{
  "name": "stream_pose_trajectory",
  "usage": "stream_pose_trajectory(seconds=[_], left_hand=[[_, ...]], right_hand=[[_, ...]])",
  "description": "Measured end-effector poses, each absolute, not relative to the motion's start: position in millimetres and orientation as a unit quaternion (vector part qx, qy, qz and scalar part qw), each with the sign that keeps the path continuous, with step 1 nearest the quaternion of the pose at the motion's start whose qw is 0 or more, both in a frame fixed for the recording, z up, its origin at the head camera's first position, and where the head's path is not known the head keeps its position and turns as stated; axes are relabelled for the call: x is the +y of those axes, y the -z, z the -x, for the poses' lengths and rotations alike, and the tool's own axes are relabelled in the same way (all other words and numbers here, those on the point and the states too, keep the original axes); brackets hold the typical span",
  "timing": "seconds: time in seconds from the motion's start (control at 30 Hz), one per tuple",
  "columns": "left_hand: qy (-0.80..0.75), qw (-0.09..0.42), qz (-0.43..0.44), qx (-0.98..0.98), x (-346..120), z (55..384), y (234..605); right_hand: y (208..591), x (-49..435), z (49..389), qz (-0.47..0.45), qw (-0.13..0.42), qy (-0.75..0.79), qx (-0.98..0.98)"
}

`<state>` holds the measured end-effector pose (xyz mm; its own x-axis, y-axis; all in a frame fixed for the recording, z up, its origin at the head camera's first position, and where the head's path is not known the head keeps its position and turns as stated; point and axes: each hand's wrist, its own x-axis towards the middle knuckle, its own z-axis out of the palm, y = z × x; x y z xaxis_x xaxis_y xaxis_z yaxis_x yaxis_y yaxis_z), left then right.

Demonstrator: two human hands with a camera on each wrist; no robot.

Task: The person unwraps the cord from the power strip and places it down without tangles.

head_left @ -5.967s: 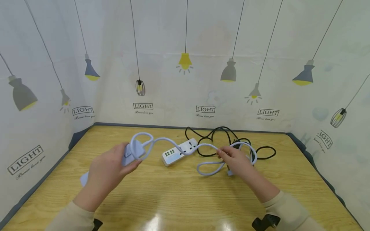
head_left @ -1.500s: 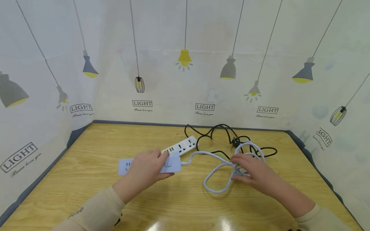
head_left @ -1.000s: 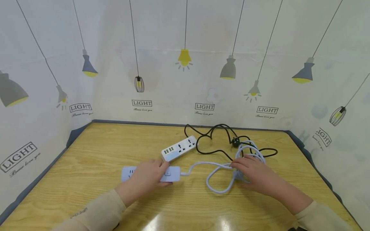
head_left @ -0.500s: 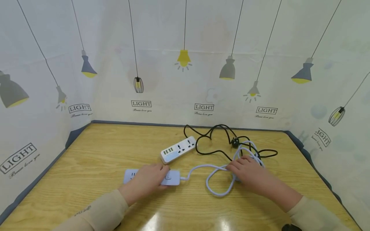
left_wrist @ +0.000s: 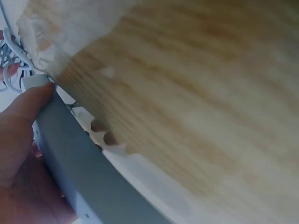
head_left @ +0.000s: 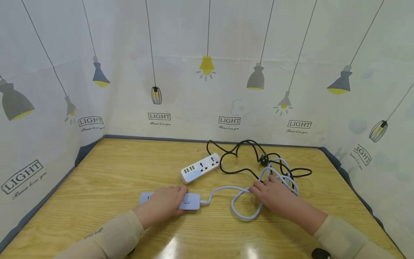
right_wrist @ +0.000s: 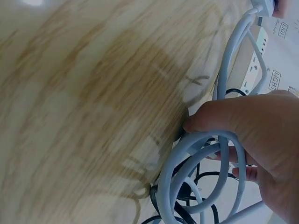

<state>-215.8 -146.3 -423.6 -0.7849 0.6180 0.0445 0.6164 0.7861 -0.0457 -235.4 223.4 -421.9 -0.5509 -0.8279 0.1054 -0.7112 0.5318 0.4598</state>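
Note:
My left hand [head_left: 161, 203] grips a pale lavender-white power strip [head_left: 193, 202] across its middle, low over the table or on it. In the left wrist view, the thumb lies along one side of that power strip [left_wrist: 77, 144] and the fingers are on the other. Its pale cable [head_left: 226, 187] runs right from the strip's end and crosses into a loose coil. My right hand [head_left: 278, 198] holds this coil near the tabletop. In the right wrist view, thumb and fingers close round the cable loops [right_wrist: 175, 161]; the fingers partly hide behind them.
Behind the hands lies a second, white power strip [head_left: 197, 172] with USB ports and sockets. Its black cable [head_left: 240, 172] spreads to the right, with a black plug [head_left: 264, 160] beside the pale coil, partly tangled with it. A fabric wall [head_left: 194, 108] closes off the table's back.
Since the earliest frame, the pale strip has come down flat toward the middle and its cable loop has cleared it. Lately, both hands have lowered, and the right has shifted slightly left.

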Motion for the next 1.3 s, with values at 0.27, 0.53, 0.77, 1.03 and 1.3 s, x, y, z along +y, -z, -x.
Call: stream_pose_trajectory(seconds=[0.27,0.53,0.77,1.03,1.3], left_hand=[[-0.016,0.022,0.307,-0.951,-147.5,218.4,422.5],[-0.025,0.009,0.281,-0.959,-155.2,221.4,420.0],[-0.026,0.016,0.273,-0.962,-170.5,224.3,422.1],[-0.037,0.002,0.255,-0.966,-184.9,227.8,420.7],[-0.037,0.014,0.256,-0.966,-198.1,224.4,415.2]], right_hand=[[422.6,215.4,233.1,-0.44,0.147,0.138,-0.875],[423.0,200.0,230.1,-0.422,0.147,0.119,-0.887],[427.9,182.0,229.4,-0.409,0.17,0.14,-0.886],[425.1,159.5,224.6,-0.381,0.158,0.142,-0.9],[415.6,134.0,218.8,-0.364,0.159,0.159,-0.904]])
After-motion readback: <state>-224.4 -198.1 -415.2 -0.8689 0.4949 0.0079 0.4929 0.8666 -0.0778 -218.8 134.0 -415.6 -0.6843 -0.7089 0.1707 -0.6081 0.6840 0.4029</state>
